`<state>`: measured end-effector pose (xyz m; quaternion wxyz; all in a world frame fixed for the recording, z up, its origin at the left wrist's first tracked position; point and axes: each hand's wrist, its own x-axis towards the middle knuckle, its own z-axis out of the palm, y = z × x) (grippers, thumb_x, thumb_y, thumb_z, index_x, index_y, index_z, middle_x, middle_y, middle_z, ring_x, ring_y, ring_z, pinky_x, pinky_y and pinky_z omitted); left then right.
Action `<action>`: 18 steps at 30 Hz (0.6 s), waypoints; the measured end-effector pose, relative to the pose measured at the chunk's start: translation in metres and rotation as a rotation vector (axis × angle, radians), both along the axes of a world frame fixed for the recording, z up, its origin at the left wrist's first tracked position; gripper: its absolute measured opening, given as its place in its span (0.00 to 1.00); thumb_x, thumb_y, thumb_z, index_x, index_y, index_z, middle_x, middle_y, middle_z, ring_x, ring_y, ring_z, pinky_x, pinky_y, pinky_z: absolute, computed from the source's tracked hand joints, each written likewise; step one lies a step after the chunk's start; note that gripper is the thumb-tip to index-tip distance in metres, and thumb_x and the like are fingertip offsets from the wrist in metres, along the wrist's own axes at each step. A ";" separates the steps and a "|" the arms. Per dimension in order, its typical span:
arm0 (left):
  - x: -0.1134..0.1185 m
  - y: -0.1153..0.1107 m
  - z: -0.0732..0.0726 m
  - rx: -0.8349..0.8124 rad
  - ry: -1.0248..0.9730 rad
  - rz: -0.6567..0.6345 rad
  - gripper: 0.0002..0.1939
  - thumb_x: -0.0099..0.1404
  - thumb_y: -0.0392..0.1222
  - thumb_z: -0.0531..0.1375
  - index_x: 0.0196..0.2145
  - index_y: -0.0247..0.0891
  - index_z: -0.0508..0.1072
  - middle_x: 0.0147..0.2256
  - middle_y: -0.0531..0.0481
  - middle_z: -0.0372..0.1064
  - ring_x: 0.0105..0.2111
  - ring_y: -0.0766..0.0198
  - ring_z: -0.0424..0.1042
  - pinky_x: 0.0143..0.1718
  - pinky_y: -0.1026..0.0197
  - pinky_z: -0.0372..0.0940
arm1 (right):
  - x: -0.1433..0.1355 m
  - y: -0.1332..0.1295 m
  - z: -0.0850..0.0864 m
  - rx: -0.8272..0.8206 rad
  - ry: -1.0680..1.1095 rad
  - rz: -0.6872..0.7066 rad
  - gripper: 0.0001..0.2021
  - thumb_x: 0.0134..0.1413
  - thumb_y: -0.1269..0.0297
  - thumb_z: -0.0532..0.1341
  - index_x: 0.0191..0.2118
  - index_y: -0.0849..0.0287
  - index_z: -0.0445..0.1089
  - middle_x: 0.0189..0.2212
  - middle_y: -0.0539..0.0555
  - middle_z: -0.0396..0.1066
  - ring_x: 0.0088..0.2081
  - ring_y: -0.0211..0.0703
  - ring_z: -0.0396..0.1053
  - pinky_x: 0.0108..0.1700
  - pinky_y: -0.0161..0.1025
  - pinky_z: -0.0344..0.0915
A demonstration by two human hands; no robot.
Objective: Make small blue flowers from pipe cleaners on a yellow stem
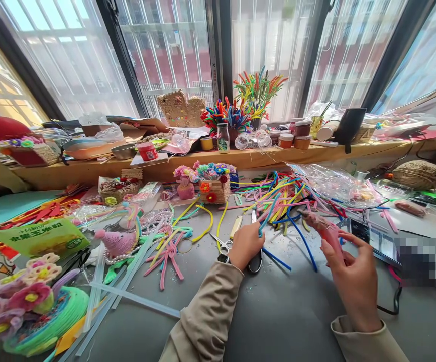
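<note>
My left hand (246, 246) is closed round a few blue pipe cleaners (274, 208) near the middle of the grey table; their ends stick out above and below the fist. Next to it lie black-handled scissors (255, 261) and, at the wrist, white-handled scissors (224, 245). On the right, my right hand (351, 271) is wrapped round a pink glue gun (329, 234), its nozzle pointing up and left toward the pile. Behind both hands spreads a heap of coloured pipe cleaners (286, 196).
Clear glue sticks (135, 298), a pink crocheted cone (117, 243) and pipe-cleaner flowers (31, 296) lie left. A woven flower box (215, 190) stands at the back. A phone (372, 241) and a black cable (391, 309) are right; jars line the wooden ledge (165, 168).
</note>
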<state>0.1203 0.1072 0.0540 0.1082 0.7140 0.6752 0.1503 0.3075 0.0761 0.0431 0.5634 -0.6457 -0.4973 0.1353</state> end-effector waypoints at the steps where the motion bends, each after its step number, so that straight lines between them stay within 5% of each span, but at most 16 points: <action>1: -0.002 -0.001 0.000 0.007 0.013 0.014 0.12 0.56 0.42 0.47 0.36 0.39 0.65 0.33 0.43 0.68 0.36 0.55 0.66 0.32 0.60 0.57 | -0.001 0.001 -0.001 -0.035 -0.049 0.016 0.24 0.36 0.54 0.59 0.42 0.61 0.59 0.37 0.55 0.62 0.26 0.40 0.64 0.26 0.36 0.60; 6: -0.016 -0.005 0.001 0.037 0.089 0.144 0.12 0.57 0.40 0.47 0.37 0.39 0.65 0.34 0.43 0.68 0.38 0.56 0.65 0.33 0.61 0.57 | -0.008 0.010 -0.015 -0.058 -0.322 0.191 0.22 0.39 0.53 0.55 0.42 0.60 0.56 0.39 0.57 0.59 0.36 0.46 0.61 0.35 0.41 0.59; 10: -0.029 -0.004 0.002 0.020 0.074 0.229 0.10 0.57 0.40 0.47 0.34 0.39 0.65 0.33 0.45 0.68 0.36 0.58 0.66 0.32 0.62 0.57 | -0.013 0.011 -0.019 -0.048 -0.448 0.204 0.20 0.42 0.54 0.53 0.42 0.59 0.55 0.40 0.57 0.58 0.44 0.49 0.57 0.40 0.41 0.58; 18: -0.031 -0.006 0.004 0.033 -0.022 0.317 0.10 0.58 0.41 0.46 0.34 0.39 0.64 0.33 0.44 0.68 0.35 0.57 0.66 0.31 0.62 0.56 | -0.024 0.003 -0.012 -0.151 -0.650 0.153 0.19 0.46 0.55 0.48 0.44 0.56 0.52 0.43 0.55 0.59 0.38 0.46 0.63 0.27 0.38 0.62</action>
